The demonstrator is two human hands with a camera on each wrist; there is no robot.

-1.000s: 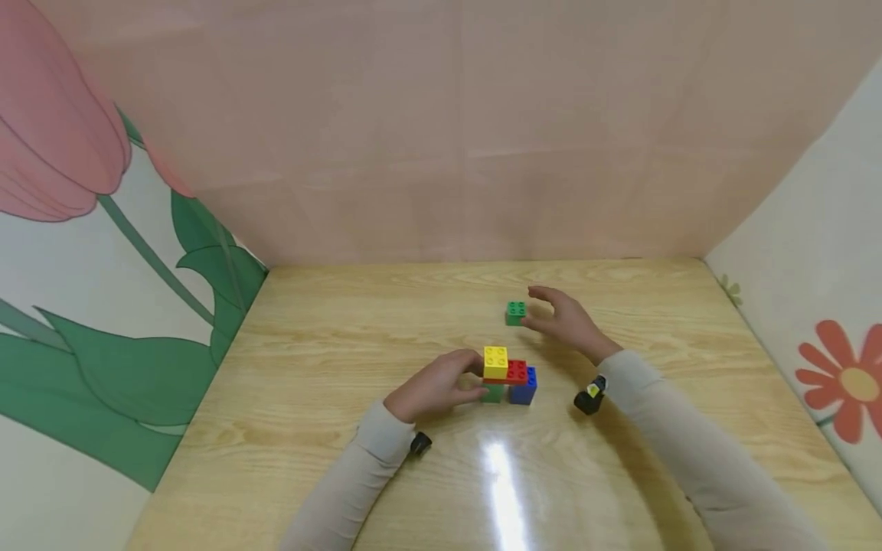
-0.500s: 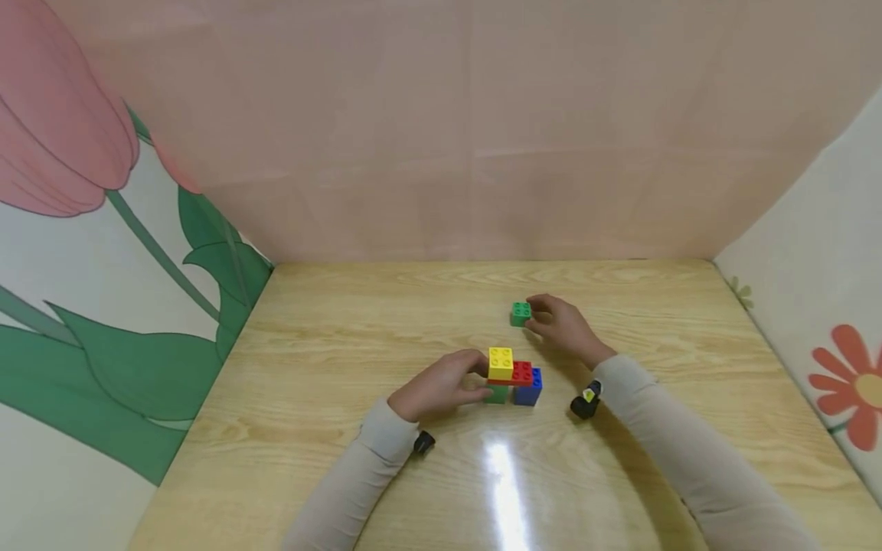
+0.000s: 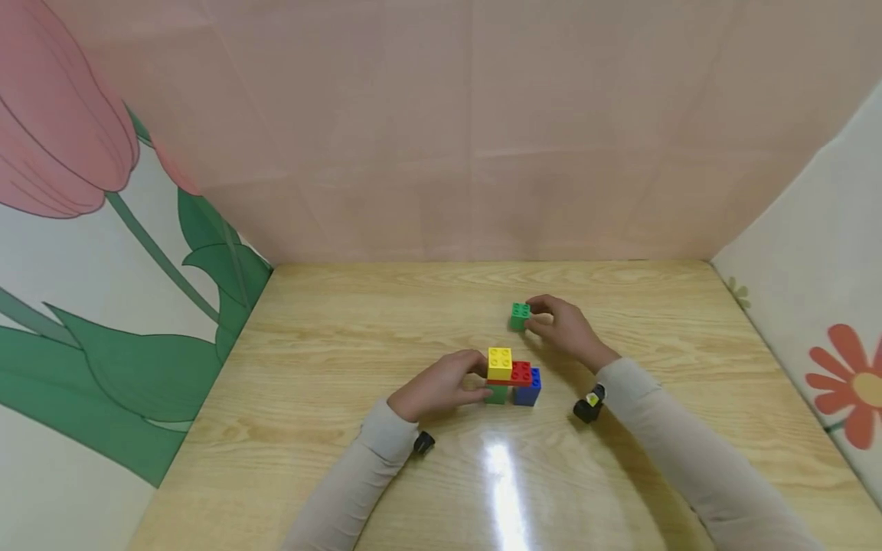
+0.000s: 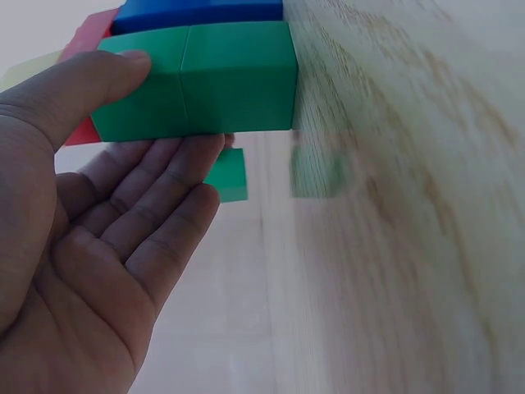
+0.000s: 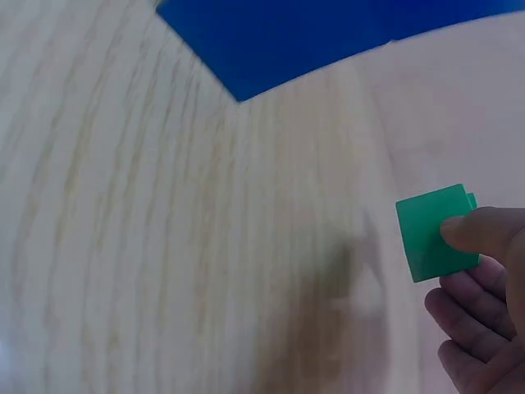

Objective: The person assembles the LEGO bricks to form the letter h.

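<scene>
My left hand point(image 3: 442, 384) grips the left side of a small toy-brick build, thumb in front and fingers behind. Its left column is two stacked green bricks point(image 4: 197, 80), with the thumb on the upper one. A blue column point(image 3: 527, 389) stands at the right. Across both columns lies a red brick point(image 3: 521, 372), and a yellow brick point(image 3: 499, 363) sits on the red one's left end. Beyond the build, my right hand point(image 3: 566, 329) pinches a loose green brick point(image 5: 435, 234) between thumb and fingers. In the left wrist view that brick shows apart from its reflection, raised off the tabletop.
The wooden table point(image 3: 331, 329) meets a pink backdrop point(image 3: 441, 153) at the back. Side panels carry a painted tulip point(image 3: 62, 115) on the left and a red flower point(image 3: 844, 383) on the right. Each wrist wears a small black camera point(image 3: 588, 405).
My right hand has closed its fingers on the loose green brick, which now tilts slightly. The left hand keeps its hold on the build. The whole head view has shifted a little.
</scene>
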